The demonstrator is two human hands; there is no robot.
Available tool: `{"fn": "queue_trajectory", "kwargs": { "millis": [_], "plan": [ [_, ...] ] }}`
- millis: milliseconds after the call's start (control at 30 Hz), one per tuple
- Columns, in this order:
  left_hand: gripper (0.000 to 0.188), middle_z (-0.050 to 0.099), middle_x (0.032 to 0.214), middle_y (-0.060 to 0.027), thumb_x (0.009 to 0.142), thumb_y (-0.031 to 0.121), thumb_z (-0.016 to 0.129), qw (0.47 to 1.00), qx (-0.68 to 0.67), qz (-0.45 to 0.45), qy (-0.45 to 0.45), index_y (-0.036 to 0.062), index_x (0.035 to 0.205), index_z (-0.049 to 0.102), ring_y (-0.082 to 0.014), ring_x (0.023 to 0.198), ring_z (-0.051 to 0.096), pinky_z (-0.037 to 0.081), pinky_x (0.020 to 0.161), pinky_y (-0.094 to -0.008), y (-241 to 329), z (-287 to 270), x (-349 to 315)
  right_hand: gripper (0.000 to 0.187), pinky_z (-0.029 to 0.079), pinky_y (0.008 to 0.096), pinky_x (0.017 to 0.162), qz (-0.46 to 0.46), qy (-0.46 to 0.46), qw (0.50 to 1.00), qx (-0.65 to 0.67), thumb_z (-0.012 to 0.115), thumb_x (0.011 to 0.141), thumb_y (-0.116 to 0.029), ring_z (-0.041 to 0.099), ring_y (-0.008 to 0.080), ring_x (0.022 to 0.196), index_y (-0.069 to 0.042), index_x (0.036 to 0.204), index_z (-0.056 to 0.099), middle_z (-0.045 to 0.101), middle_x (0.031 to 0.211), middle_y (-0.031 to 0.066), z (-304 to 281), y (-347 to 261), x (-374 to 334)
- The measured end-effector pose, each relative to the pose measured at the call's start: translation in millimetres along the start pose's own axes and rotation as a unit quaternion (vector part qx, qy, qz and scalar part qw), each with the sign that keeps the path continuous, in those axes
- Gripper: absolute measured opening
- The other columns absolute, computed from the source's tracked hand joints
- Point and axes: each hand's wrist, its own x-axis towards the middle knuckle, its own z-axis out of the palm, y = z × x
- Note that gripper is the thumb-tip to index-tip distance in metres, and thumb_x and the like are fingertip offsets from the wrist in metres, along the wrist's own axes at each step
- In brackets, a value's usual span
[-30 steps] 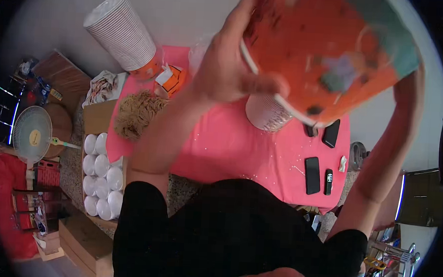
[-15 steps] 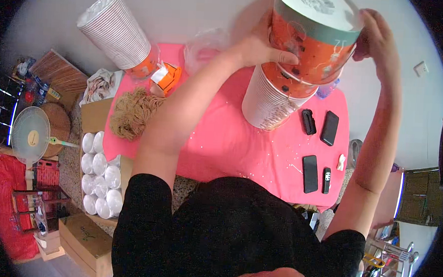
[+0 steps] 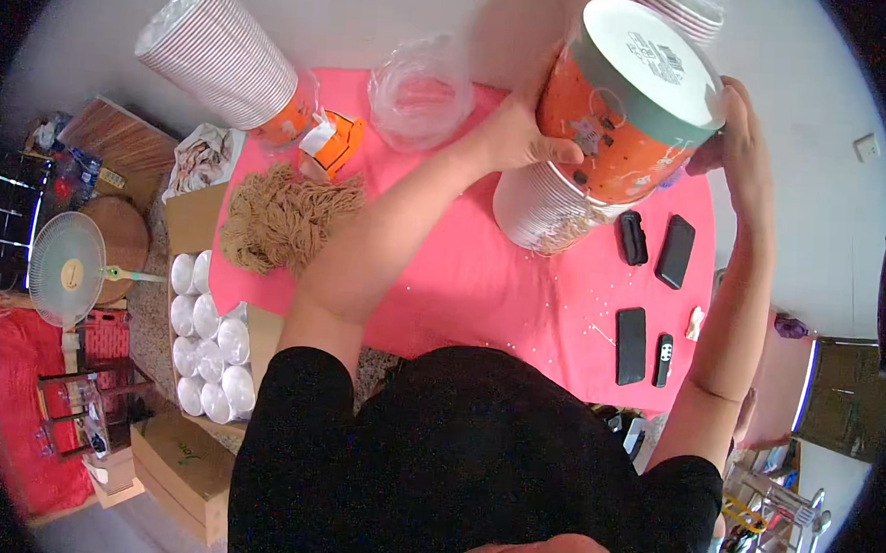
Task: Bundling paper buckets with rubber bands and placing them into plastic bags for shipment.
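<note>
Between my two hands is an upside-down orange paper bucket (image 3: 606, 135) with a green band and a white base turned up. My left hand (image 3: 526, 136) wraps its left side, thumb lying across the orange wall. The fingers of my right hand (image 3: 736, 132) curl round the far right edge and are partly hidden behind it. Directly under this bucket, white rims show in a nested stack of paper buckets (image 3: 541, 214) standing on the pink tablecloth (image 3: 462, 298). A strand-like pale mark shows near the stack's front rims.
At left are another leaning bucket stack (image 3: 219, 60), an orange-and-white carton (image 3: 335, 146) and tan dried noodles or strands (image 3: 286, 218). Clear plastic (image 3: 423, 90) lies at the back. Right: a black phone (image 3: 631, 346), dark case (image 3: 676, 252) and small remote (image 3: 664, 360). A box of white-wrapped rolls (image 3: 201, 314) stands lower left.
The held bucket has come down over the stack, covering the orange bucket wall that showed beneath it. Its white base now tilts more into view. The whole view has shifted slightly.
</note>
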Motion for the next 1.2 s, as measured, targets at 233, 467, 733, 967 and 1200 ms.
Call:
{"fn": "queue_trajectory", "kwargs": {
  "millis": [233,467,733,967,1200],
  "plan": [
    [0.1,0.018,0.145,-0.021,0.074,0.042,0.071,0.991,0.005,0.004,0.137,0.0018,0.142,0.009,-0.0299,0.135,0.019,0.018,0.11,-0.0405,-53,33,-63,0.052,0.047,0.0311,0.069,-0.059,0.075,0.991,0.099,0.026,0.097,-0.044,0.058,0.0184,0.073,0.001,0.114,0.046,0.058,0.084,0.0111,10,142,-16],
    [0.08,0.034,0.134,-0.0267,0.073,0.03,0.072,0.79,0.18,-0.252,0.53,-0.0048,0.132,0.029,-0.0347,0.129,0.029,0.024,0.106,-0.0426,-132,-78,-93,0.045,0.037,0.0353,0.092,0.041,0.037,0.996,0.069,0.036,0.095,-0.032,0.048,0.0228,0.109,0.003,0.123,0.041,0.049,0.121,0.0134,85,307,-72],
    [0.062,0.057,0.103,-0.0237,0.069,0.027,0.072,0.786,0.301,-0.395,0.368,-0.0077,0.115,0.048,-0.0242,0.095,0.056,0.045,0.082,-0.0341,-189,-199,-76,0.04,0.04,0.0363,0.091,0.104,0.167,0.979,-0.052,0.043,0.093,-0.027,0.05,0.0202,0.104,0.004,0.118,0.045,0.051,0.117,0.0122,58,229,-35],
    [0.03,0.066,0.085,-0.0083,0.073,0.018,0.07,0.916,0.293,-0.058,0.269,-0.0013,0.096,0.063,-0.0127,0.072,0.06,0.048,0.065,-0.0269,-2,-133,13,0.022,0.043,0.035,0.087,-0.378,0.173,0.908,-0.058,0.052,0.085,-0.003,0.056,0.0244,0.096,0.006,0.105,0.053,0.059,0.103,0.0172,-19,-4,-7],
    [0.045,0.056,0.109,-0.0107,0.072,0.021,0.071,0.872,0.436,0.171,0.143,0.008,0.112,0.056,-0.0191,0.089,0.06,0.05,0.072,-0.0326,134,-79,45,0.027,0.053,0.0333,0.069,-0.519,0.012,0.793,-0.32,0.065,0.074,-0.007,0.061,0.0278,0.078,0.0,0.098,0.056,0.061,0.084,0.0117,41,-134,53]
  ]
}}
